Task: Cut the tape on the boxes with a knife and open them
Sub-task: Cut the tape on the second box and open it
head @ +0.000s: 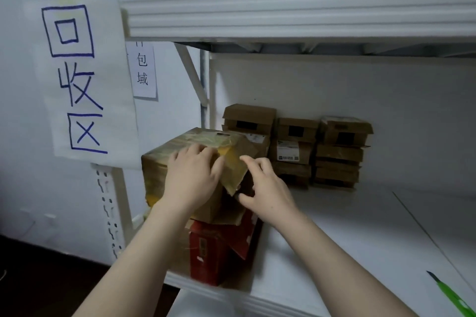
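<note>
two bare hands work a brown cardboard box (pixel 159 162) wrapped in glossy yellowed tape, one flap (pixel 233 170) lifted, stacked on a red box (pixel 208 247) at the left end of a white shelf (pixel 360 239). the left hand (pixel 192 175) presses on its top, fingers bent; the right hand (pixel 268 188), fingers spread and loose, touches the flap's edge. a green knife (pixel 449 293) lies well apart to the right.
</note>
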